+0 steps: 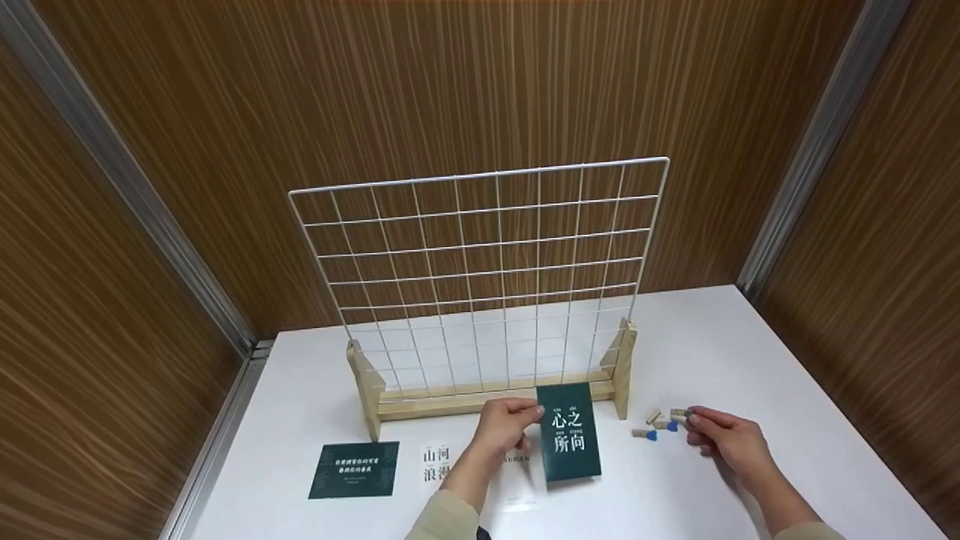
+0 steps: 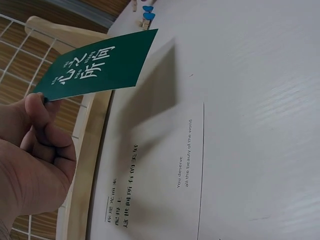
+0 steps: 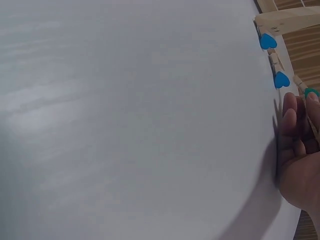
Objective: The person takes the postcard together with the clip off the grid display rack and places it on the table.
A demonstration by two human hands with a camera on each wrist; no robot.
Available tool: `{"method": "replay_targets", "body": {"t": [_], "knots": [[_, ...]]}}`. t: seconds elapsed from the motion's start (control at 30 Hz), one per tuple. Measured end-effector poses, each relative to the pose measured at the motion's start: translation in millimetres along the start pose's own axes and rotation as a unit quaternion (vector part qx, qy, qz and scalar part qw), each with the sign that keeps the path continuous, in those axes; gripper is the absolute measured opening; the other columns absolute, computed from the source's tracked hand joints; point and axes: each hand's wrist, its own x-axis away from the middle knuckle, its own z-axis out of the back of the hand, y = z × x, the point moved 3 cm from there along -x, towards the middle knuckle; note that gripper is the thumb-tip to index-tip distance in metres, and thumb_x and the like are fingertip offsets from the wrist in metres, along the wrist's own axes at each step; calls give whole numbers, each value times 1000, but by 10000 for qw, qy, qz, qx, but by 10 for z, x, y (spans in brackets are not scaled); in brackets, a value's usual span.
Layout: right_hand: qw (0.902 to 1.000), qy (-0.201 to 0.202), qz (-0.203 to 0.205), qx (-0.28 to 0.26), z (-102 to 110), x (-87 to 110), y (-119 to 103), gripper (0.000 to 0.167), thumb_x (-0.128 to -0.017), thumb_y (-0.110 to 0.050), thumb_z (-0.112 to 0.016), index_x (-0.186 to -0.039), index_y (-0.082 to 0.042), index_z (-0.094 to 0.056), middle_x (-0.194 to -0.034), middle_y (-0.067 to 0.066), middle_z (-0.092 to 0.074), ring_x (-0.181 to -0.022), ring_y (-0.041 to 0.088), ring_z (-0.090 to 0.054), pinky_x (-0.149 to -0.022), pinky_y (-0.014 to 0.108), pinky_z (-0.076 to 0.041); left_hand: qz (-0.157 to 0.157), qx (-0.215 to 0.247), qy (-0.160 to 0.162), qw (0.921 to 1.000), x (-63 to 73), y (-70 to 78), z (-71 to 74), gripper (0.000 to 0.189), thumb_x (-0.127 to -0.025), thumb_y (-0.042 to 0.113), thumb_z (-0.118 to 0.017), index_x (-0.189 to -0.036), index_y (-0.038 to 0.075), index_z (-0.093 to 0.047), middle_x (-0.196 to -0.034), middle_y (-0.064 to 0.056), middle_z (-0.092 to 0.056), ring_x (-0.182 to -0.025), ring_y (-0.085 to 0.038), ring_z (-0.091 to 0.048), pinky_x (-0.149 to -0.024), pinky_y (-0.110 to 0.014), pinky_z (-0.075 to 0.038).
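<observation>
My left hand [image 1: 501, 429] pinches a dark green card [image 1: 574, 466] with white Chinese characters by its left edge. The card is raised off the table, and its shadow shows in the left wrist view. My right hand [image 1: 733, 444] pinches a small wooden clothespin [image 1: 678, 412] with a green heart [image 3: 311, 93], at the right of the table. Beside it lie clothespins with blue hearts [image 3: 282, 80] and another small wooden clothespin [image 1: 653, 415]. Under the left forearm are a white card with black characters [image 1: 435, 465], partly covered, and a white printed card [image 2: 165, 175].
A white wire grid [image 1: 498, 240] stands in a wooden base [image 1: 442, 407] behind the cards. Another dark green card [image 1: 354, 480] lies flat at the left of the white table [image 1: 697, 345]. Wood-patterned panels [image 1: 480, 90] with metal posts enclose the table.
</observation>
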Motion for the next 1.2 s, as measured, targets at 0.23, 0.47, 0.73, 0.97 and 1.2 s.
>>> {"method": "replay_targets", "body": {"t": [0.23, 0.47, 0.73, 0.97, 1.2], "knots": [[9997, 45, -39, 231, -52, 11, 37, 39, -107, -11, -65, -140, 10, -61, -102, 7, -79, -84, 14, -74, -74, 26, -62, 50, -11, 24, 10000, 12, -70, -18, 23, -99, 13, -76, -121, 7, -80, -101, -7, -80, -45, -5, -50, -48, -19, -44], [9991, 99, 7, 405, -66, 13, 65, 39, -107, -9, -65, -140, 11, -61, -101, 7, -78, -83, 13, -74, -73, 26, -62, 82, -20, -11, 10000, 29, -125, -53, 18, -98, 13, -77, -116, 10, -82, -102, -5, -79, -48, -6, -51, -49, -20, -46], [9990, 81, -101, 424, -68, -1, 85, 41, -107, -10, -65, -142, 11, -59, -99, 6, -78, -83, 14, -74, -72, 26, -61, 187, -130, 54, 9997, 36, -180, -79, 22, -99, 13, -76, -120, 4, -79, -102, -5, -78, -49, -6, -51, -49, -20, -46], [9990, 139, -101, 403, -87, -1, 69, 41, -106, -8, -66, -141, 12, -59, -97, 6, -77, -81, 14, -74, -71, 25, -61, 257, -305, 59, 9992, 27, -195, -98, 24, -100, 12, -74, -121, 2, -77, -98, -2, -76, -51, -8, -54, -49, -21, -45], [9987, 125, -93, 480, -101, -6, 63, 41, -106, -9, -65, -142, 11, -59, -97, 6, -77, -82, 14, -74, -72, 25, -61, 296, -672, -50, 9973, -12, -191, -132, 13, -100, 11, -74, -110, 5, -80, -88, -6, -73, -49, -8, -55, -48, -20, -42]]}}
